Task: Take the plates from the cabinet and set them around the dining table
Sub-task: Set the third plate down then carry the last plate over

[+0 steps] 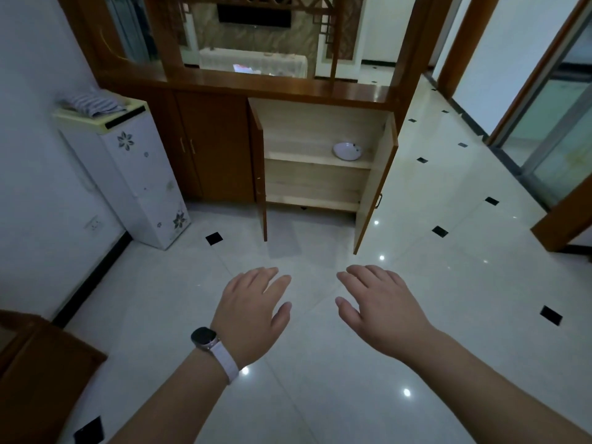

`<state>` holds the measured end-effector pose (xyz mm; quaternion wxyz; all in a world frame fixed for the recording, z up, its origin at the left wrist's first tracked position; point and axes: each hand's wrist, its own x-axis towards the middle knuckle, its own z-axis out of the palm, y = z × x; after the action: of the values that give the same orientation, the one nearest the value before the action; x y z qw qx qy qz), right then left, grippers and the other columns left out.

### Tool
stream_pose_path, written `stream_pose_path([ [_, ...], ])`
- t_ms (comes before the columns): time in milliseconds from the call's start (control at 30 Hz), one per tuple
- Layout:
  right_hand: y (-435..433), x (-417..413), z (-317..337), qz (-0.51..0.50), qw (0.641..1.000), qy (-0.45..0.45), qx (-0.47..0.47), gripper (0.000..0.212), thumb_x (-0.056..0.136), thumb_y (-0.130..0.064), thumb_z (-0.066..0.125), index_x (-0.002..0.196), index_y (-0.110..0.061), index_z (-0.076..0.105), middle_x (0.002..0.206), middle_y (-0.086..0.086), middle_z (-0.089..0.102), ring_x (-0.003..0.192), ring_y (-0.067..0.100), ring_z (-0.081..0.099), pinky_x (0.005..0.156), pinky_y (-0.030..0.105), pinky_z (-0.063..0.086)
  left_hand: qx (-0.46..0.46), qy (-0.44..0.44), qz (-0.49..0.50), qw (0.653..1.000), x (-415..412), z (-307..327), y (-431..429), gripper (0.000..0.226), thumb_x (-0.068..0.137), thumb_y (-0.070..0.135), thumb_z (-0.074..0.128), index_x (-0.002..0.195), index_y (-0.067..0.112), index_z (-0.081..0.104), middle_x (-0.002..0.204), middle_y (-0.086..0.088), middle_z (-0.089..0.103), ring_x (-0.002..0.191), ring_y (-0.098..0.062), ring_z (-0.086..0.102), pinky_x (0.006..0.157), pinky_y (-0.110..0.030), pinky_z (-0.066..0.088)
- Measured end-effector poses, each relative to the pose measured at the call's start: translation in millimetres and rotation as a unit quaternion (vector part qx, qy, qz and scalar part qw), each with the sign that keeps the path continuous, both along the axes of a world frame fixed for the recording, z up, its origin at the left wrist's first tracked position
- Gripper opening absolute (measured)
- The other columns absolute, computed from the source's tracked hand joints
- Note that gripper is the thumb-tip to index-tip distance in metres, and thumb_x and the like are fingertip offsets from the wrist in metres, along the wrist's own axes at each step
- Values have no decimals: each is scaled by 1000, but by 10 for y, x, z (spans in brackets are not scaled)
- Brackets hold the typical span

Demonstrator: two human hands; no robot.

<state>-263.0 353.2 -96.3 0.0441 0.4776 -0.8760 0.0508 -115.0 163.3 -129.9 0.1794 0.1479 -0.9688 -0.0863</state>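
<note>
Plate (347, 151) sitting inside cabinet (317, 123), on upper shelf, toward right side. Plate lying flat, open face looking up. Round, so no long side. White and shiny, few small dark marks on far rim. Left door (260, 161) and right door (375, 187) of cabinet standing open. Left hand (253, 312) and right hand (381, 309) hanging out in front of cabinet, well apart from plate, palms down, fingers loose, holding nothing. Watch (205, 338) with white band sitting on left wrist. White box (134, 174) with flower pictures standing left of cabinet.
</note>
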Motion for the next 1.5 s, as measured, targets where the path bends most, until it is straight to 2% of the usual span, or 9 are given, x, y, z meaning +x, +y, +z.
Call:
stream_pose_path([
  [333, -672, -772, -209, -12, 1000, -12, 2, 49, 92, -49, 36, 120, -20, 63, 118, -2, 66, 108, 22, 62, 90, 41, 49, -4, -38, -2, 999, -719, -123, -666, 44, 85, 41, 48, 121, 20, 62, 121, -4, 63, 111, -25, 58, 94, -45, 47],
  [633, -1431, -1979, -245, -6, 999, -45, 5, 50, 94, -51, 30, 122, -23, 60, 119, -4, 65, 110, 19, 60, 96, 38, 46, -22, -72, 12, 997, -1938, -108, -1369, 44, 85, 41, 45, 119, 20, 63, 119, -5, 65, 108, -25, 61, 94, -48, 49],
  [800, -1617, -2697, -223, -14, 999, -42, 10, 50, 95, -51, 32, 128, -23, 57, 125, -4, 62, 116, 20, 56, 97, 38, 44, -42, -71, 0, 997, -2710, 10, -1593, 43, 86, 43, 44, 120, 22, 60, 120, -3, 64, 110, -24, 59, 95, -45, 47],
  [933, -1721, -3151, -198, -21, 998, -52, 22, 48, 98, -50, 32, 135, -25, 50, 136, -4, 55, 125, 19, 50, 104, 37, 37, -44, -73, -10, 996, -3195, 54, -1716, 42, 86, 42, 47, 119, 22, 61, 120, -2, 63, 110, -24, 58, 95, -42, 45],
  [1133, -1851, -3620, -159, -47, 998, -43, 8, 50, 96, -51, 31, 129, -24, 56, 128, -3, 60, 116, 18, 56, 97, 36, 43, -49, -74, -23, 996, -3737, 38, -1966, 42, 85, 40, 46, 117, 19, 63, 116, -5, 64, 106, -25, 60, 92, -42, 47],
  [1333, -2115, -4032, -207, -67, 996, -53, 17, 50, 96, -51, 29, 129, -24, 55, 130, -2, 59, 119, 20, 54, 99, 37, 42, -45, -64, -52, 996, -4295, 5, -2317, 41, 85, 38, 46, 117, 18, 63, 118, -6, 63, 105, -28, 59, 92, -43, 47],
  [1500, -2484, -4459, -275, -96, 994, -47, 19, 49, 95, -51, 32, 124, -22, 59, 124, -1, 63, 114, 22, 58, 93, 38, 46, -30, -59, -80, 995, -4832, -143, -2766, 42, 84, 37, 50, 119, 18, 62, 119, -6, 63, 107, -28, 58, 91, -44, 48],
])
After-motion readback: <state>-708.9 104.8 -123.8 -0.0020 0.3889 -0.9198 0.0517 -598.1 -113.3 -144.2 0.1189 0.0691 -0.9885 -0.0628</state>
